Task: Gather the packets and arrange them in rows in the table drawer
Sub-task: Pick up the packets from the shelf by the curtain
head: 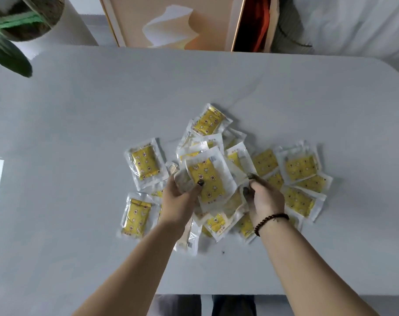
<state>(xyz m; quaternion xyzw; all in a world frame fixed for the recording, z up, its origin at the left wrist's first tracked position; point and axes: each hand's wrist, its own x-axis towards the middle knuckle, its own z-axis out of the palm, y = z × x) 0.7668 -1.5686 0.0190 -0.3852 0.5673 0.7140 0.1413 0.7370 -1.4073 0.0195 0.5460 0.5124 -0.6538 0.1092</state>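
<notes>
Several clear packets with yellow patterned contents lie scattered in a loose pile (301,167) on the white table (80,110). My left hand (182,195) holds a stack of packets (207,174) above the pile, thumb pressed on the top one. My right hand (264,197), with a dark bead bracelet at the wrist, has its fingers curled at the right edge of the held stack, touching packets there. Single packets lie apart at the left (145,163) and lower left (136,215). No drawer is in view.
A potted plant (23,17) stands past the table's far left corner, one leaf hanging over the table. A framed picture (171,21) leans behind the far edge. The table's near edge (308,293) runs below my forearms.
</notes>
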